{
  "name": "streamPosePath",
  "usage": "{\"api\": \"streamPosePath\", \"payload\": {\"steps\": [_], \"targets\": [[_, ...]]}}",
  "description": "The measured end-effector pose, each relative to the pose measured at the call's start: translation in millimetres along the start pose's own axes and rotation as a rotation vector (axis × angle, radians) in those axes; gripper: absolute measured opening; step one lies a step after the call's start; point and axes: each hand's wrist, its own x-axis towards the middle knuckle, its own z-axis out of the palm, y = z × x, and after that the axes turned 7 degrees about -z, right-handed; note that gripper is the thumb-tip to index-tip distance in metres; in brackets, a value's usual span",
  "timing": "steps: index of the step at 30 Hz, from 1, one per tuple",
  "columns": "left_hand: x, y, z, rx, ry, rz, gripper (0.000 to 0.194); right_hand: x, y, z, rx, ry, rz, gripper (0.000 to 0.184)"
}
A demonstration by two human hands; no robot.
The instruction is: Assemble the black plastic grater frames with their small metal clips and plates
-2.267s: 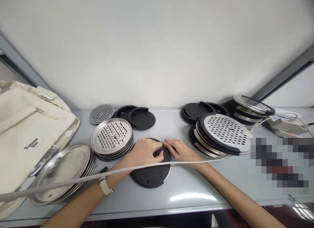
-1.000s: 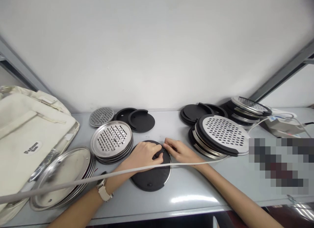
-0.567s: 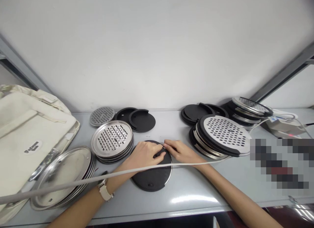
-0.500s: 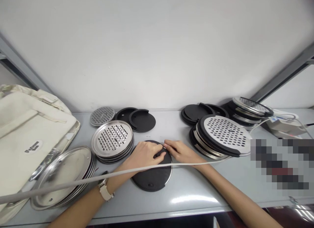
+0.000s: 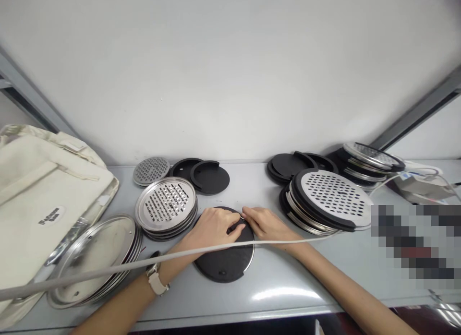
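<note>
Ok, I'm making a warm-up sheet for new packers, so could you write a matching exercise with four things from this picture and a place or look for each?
Things:
1. Bag
2. Watch
3. Nearest black disc
4. Cable

Descriptions:
A. Partly covered by the left hand
B. Pale grey, stretched across the picture
C. Worn at the wrist, with a pale strap
D. Cream, with an oval label, at the far left

Right pairs: 1-D, 2-C, 3-A, 4-B

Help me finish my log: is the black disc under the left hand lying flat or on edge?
Flat: the black disc shows its broad round face upward on the grey tabletop.
</note>
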Motion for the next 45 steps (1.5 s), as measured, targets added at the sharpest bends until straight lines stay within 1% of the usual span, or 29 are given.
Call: {"api": "streamPosePath", "payload": {"steps": [6, 14, 20, 24, 29, 33, 38, 42, 45], "targets": [[1.5, 0.6, -0.5, -0.019, -0.024, -0.008, 0.028, 0.9, 0.9, -0.6, -0.113, -0.038, -0.026, 0.016], [1.1, -1.6, 3.7, 0.006, -0.004, 0.013, 0.025, 1.3, 2.6, 0.8, -0.212, -0.062, -0.06, 0.013], [2.3, -0.8, 3.1, 0.004, -0.025, 0.005, 0.026, 2.3, -0.8, -2.4, -0.252, -0.093, -0.063, 0.011], [2.6, -1.0, 2.9, 0.014, -0.026, 0.009, 0.027, 0.8, -1.6, -1.9, -0.248, -0.081, -0.047, 0.009], [2.2, -1.5, 4.1, 0.027, -0.016, 0.004, 0.028, -2.9, -0.2, 2.0, -0.172, -0.043, -0.034, 0.01], [2.0, -2.0, 5.3, 0.026, -0.013, 0.01, 0.029, -3.9, 0.5, 2.0, -0.02, -0.02, 0.003, 0.017], [0.7, -2.2, 6.4, 0.016, 0.002, 0.022, 0.028, -2.8, 0.8, -6.0, 0.132, 0.013, -0.009, 0.025], [0.1, -1.9, 3.9, 0.009, 0.01, 0.02, 0.028, -4.2, 1.3, -13.8, 0.202, 0.008, -0.036, 0.029], [0.1, -2.1, 2.1, 0.01, 0.025, 0.009, 0.03, -7.1, 1.4, -17.5, 0.218, 0.009, -0.012, 0.031]]}}
